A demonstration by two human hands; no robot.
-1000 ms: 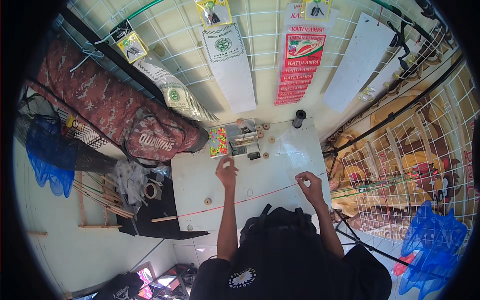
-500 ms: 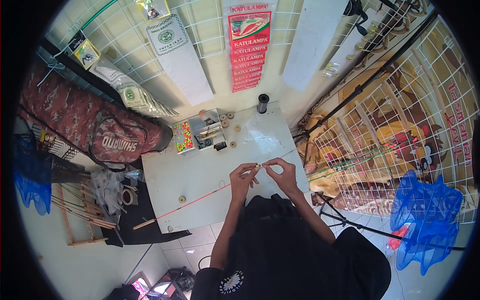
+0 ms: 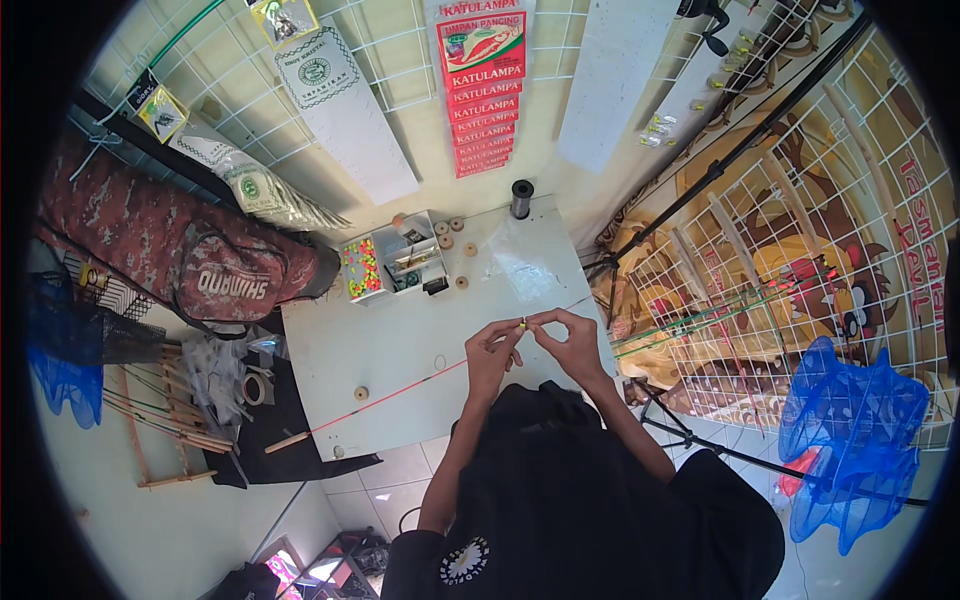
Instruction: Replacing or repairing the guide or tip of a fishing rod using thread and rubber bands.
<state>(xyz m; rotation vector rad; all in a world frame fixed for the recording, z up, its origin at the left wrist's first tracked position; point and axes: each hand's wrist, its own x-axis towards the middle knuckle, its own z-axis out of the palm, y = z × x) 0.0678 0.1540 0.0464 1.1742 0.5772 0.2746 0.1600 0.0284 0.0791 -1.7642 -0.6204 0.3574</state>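
My left hand (image 3: 490,352) is closed in a pinch on a small yellow piece (image 3: 522,324), too small to name. Thumb and forefinger of my right hand (image 3: 570,350) meet at that same piece, pinched together; whatever they grip is too fine to make out. Both hands are over the near right part of the white table (image 3: 400,345). A thin red rod (image 3: 390,403) with a wooden handle (image 3: 288,442) slants across the table and passes by my left hand, which hides part of it. A thin loop of line (image 3: 439,362) lies beside the rod.
A white compartment box (image 3: 372,292) holds several bright beads and small parts. Cork-coloured discs (image 3: 461,283), a clear plastic bag (image 3: 527,265) and a black spool (image 3: 521,200) are on the table. A camouflage bag (image 3: 215,265) stands left; a wire grid (image 3: 740,300) and blue net (image 3: 850,440) stand right.
My fingertips have come closer together, the right ones now meeting the left at the yellow piece. The whole view has shifted slightly. The rod lies nearly as before.
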